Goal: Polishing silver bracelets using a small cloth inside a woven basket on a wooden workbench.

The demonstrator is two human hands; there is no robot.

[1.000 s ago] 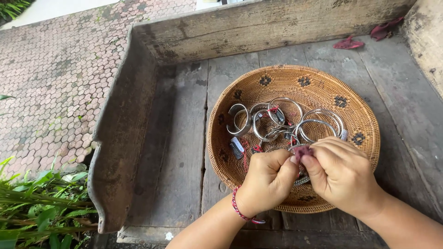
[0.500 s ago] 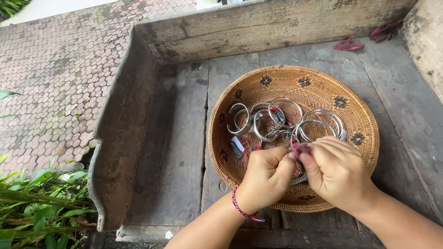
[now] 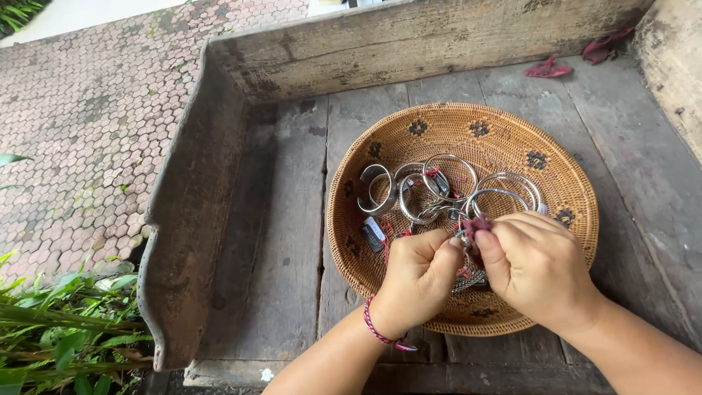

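A small reddish tag (image 3: 477, 225) is pinched between left hand (image 3: 417, 281) and right hand (image 3: 537, 267), both curled tight over the basket (image 3: 453, 124).

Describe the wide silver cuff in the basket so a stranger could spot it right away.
Find the round woven basket on the wooden planks. The cuff lies at the far left of the silver bangles, beyond the left hand. It alone is a broad, open-ended band; the others are thin rings.

Both hands' fingers hide most of the dark red tuft (image 3: 477, 224) and the basket's (image 3: 409, 139) near bracelets.
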